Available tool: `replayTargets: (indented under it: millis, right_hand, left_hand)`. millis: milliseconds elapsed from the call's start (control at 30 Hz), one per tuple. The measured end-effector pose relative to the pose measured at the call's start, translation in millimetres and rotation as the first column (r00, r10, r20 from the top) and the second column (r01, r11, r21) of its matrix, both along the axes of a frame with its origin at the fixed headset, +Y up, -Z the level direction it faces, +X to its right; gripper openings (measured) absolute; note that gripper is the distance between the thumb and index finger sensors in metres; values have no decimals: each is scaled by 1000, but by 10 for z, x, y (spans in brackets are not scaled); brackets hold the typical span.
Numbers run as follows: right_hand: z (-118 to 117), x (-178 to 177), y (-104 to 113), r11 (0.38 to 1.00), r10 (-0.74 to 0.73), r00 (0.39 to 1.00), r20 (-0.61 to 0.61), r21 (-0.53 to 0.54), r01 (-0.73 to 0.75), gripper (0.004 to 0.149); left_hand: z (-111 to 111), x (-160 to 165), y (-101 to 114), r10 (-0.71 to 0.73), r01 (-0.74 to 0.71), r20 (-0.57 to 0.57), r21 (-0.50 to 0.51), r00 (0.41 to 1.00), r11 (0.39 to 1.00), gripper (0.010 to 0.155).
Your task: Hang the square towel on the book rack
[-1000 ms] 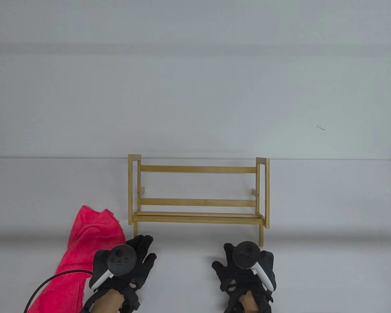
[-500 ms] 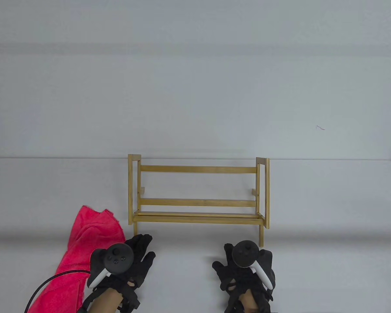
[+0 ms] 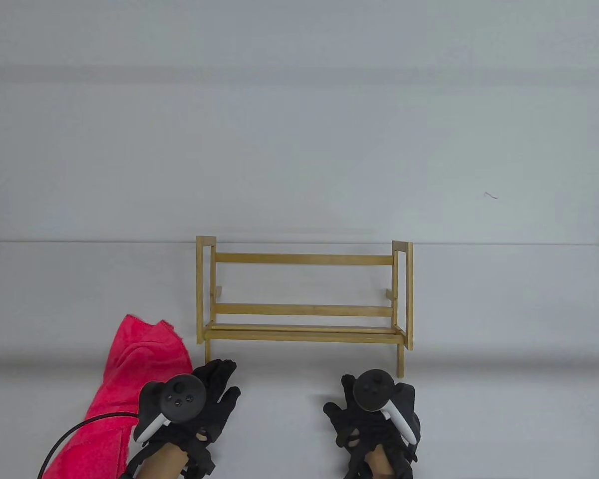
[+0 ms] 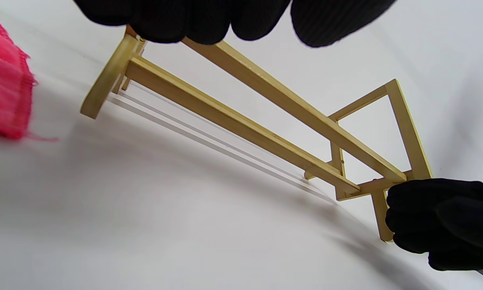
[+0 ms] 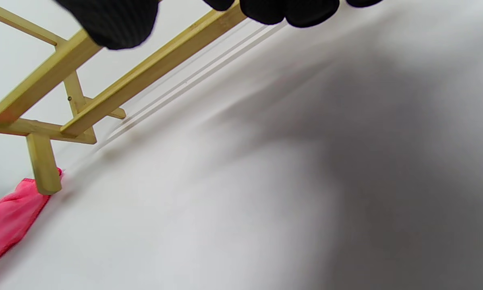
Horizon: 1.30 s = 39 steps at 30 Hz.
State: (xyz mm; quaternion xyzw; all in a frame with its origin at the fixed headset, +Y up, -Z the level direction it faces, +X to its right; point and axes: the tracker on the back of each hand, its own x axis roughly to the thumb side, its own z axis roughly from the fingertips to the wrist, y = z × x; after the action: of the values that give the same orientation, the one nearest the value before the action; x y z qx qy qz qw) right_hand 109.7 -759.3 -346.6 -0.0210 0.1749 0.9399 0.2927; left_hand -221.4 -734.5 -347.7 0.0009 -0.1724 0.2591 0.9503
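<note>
**Towel not yet picked up, rack bare**

White worktop (image 3: pixel 479 349) and a plain pale wall fill the table view. Nearest the person, both gloved hands sit low over the surface. The left hand (image 3: pixel 199 399) lies with fingers spread and its grip apart, holding nothing; the red square towel (image 3: pixel 125 379) lies crumpled just beside it on its left, running off the bottom edge. The right hand (image 3: pixel 374 409) is also empty, though how far its fingers curl I cannot tell. Just beyond the fingertips stands the wooden book rack (image 3: pixel 304 294), upright, its rails bare in all three views.

By my reading, nothing of the task is done. Still ahead: grasp the towel, lift it, spread it and drape it over a rail.
</note>
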Motion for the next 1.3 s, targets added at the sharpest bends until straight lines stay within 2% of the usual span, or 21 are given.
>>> replayTargets:
  millis: [400,767,933,1100,1200,1300]
  right_hand:
    - [-3,-9,8,1000,-18,1000,-9,5,18,76]
    - [-9,-20,11,999,-37,999,-21,7,37,76]
    - [-12,-26,13,999,-43,999,-27,2,43,76]
    - [-23,-29,17,999,-39,999,-31,0,39,76]
    - [-24,-25,22,999,-43,999,-30,1,43,76]
    - [-27,-21,31,999,-45,999,-29,5,45,76]
  left_hand:
    - [26,-30,55,39,-38,0,52,999,998,59]
    - [56,-248,343,145,-135,-40,184,989,974,59]
    - [35,-474,598,232,-194,-99,290,968,937,58]
    - [-39,-774,799,240,-174,-173,326,955,929,58]
    - [-102,-998,842,264,-177,-245,326,933,928,59]
    - [-189,-1238,816,255,-168,-336,265,907,949,61]
